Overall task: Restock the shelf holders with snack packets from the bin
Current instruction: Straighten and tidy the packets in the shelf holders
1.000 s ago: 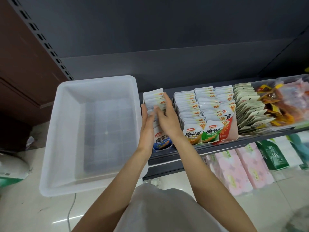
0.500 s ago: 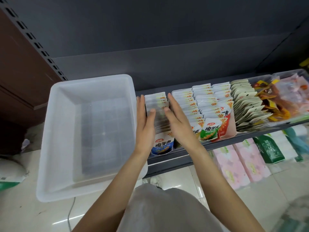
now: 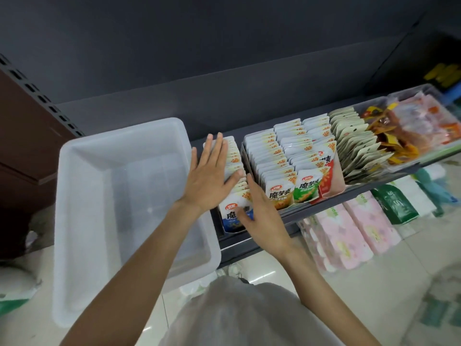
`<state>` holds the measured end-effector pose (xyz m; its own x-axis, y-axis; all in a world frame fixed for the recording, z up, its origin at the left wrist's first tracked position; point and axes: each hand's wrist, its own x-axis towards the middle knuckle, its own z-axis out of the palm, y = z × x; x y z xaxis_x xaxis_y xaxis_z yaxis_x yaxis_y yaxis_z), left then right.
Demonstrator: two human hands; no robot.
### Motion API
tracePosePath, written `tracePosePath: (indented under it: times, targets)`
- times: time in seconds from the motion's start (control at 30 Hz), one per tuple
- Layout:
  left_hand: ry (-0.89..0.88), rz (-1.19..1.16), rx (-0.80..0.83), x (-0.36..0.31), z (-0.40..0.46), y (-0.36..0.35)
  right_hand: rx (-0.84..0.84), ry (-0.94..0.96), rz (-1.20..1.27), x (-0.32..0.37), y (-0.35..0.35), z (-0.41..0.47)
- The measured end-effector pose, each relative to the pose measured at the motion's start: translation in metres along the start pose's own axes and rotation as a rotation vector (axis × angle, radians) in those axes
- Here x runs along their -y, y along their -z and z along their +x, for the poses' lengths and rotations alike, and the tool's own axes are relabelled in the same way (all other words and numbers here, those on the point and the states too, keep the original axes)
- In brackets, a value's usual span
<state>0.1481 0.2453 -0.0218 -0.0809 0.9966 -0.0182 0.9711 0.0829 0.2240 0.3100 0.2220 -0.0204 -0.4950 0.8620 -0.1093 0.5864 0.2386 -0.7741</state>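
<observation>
Pressing flat with straight fingers, the left hand point(image 3: 208, 182) lies on top of the glossy blue-fronted snack packets point(image 3: 235, 168) filed upright at the shelf's point(image 3: 321, 204) left end. The right hand point(image 3: 264, 216), fingers also straight and gripping nothing, touches the row's front packet at the shelf's front edge. Just left, the translucent rectangular plastic bin point(image 3: 82, 196) abuts the shelf. More packet rows point(image 3: 287, 158) fill holders alongside.

We see two bare forearms with no sleeves, no watch and no rings on the left hand point(image 3: 210, 177) or the right hand point(image 3: 262, 216). Below them we make out a loose, pale grey top point(image 3: 239, 318), plain and unmarked, its cloth softly creased.
</observation>
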Motion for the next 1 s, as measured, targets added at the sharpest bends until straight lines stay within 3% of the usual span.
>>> tracePosePath:
  times: [0.17, 0.27, 0.37, 0.43, 1.0]
  targets:
    - [-0.002, -0.195, -0.033, -0.002, 0.001, 0.001, -0.07, -0.021, -0.045, 0.002, -0.006, -0.002]
    - [0.095, -0.679, -0.196, -0.011, -0.015, -0.001, -0.112, -0.07, -0.149, 0.003, -0.007, -0.007]
    - [0.321, -1.297, -0.161, -0.029, -0.038, -0.002, -0.121, -0.161, -0.274, 0.003, -0.006, -0.011]
    - [0.434, -1.545, -0.106, -0.042, -0.048, -0.004, -0.109, -0.165, -0.302, 0.002, -0.008, -0.009]
    - [0.487, -1.632, -0.08, -0.053, -0.034, -0.009, -0.224, -0.132, -0.173, 0.011, -0.004, 0.002]
